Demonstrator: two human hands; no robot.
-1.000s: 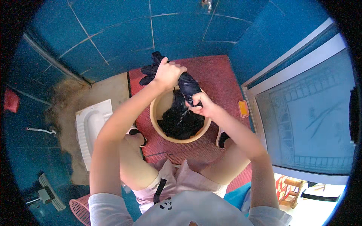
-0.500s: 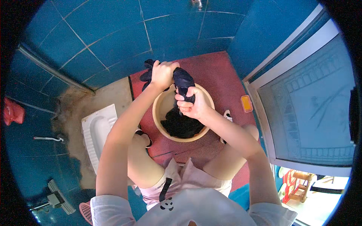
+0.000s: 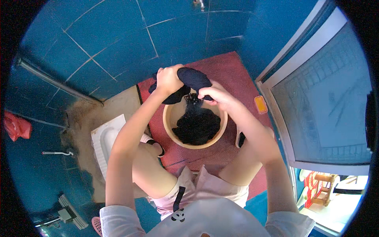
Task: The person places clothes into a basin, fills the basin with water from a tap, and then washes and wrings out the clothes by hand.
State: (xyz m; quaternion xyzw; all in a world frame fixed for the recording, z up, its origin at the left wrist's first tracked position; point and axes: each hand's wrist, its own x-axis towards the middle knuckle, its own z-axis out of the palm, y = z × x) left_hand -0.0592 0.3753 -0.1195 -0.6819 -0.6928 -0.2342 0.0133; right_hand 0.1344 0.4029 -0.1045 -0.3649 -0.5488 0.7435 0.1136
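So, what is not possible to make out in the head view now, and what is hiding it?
All in the head view:
Dark cloth: too bunched up to tell what kind of garment it is.
Left hand: most fingertips curl out of sight behind the hand.
Squat toilet: partly covered by the left forearm.
Tap: cut off by the top edge.
Pink basket: only a sliver shows beside the left sleeve.
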